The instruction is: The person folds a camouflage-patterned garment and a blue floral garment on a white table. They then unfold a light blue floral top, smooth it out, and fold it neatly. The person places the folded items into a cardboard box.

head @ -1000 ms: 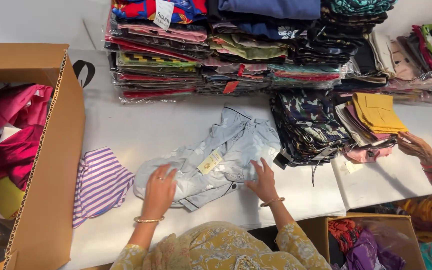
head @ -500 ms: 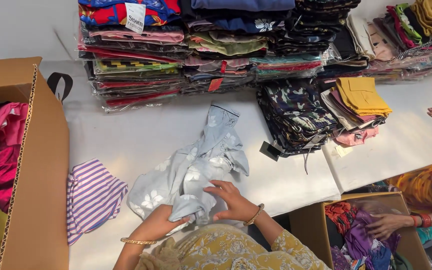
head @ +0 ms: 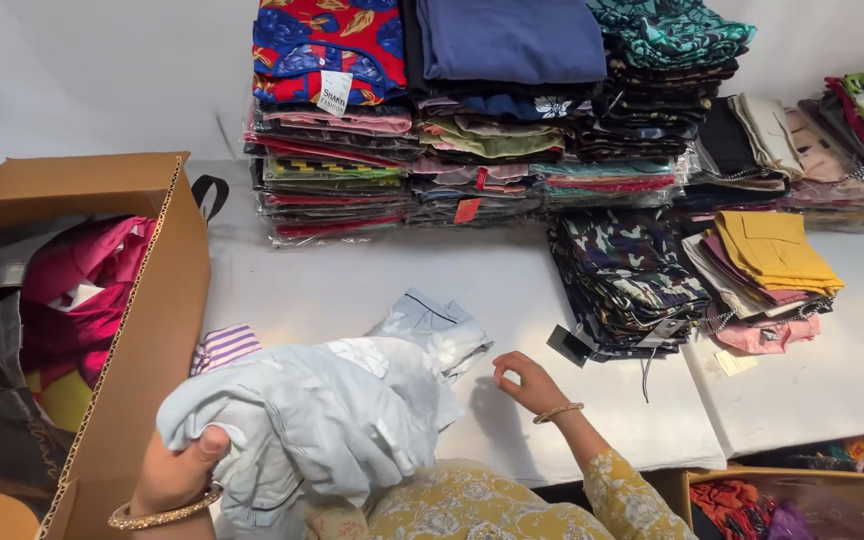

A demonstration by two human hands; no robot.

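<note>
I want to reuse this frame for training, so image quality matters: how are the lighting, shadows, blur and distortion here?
Head view: even, soft light; the white table is bright but not blown out. A faint shadow lies on it beside the right hand. The left hand and the pale blue garment it grips look slightly soft; the folded stacks are sharp. Wide-angle bending shows at the cardboard box.

Soft, matt pale-blue cloth garment (head: pixel 332 420) bunched in my left grip (head: pixel 177 470), beside the rough brown cardboard box (head: pixel 142 350).
</note>
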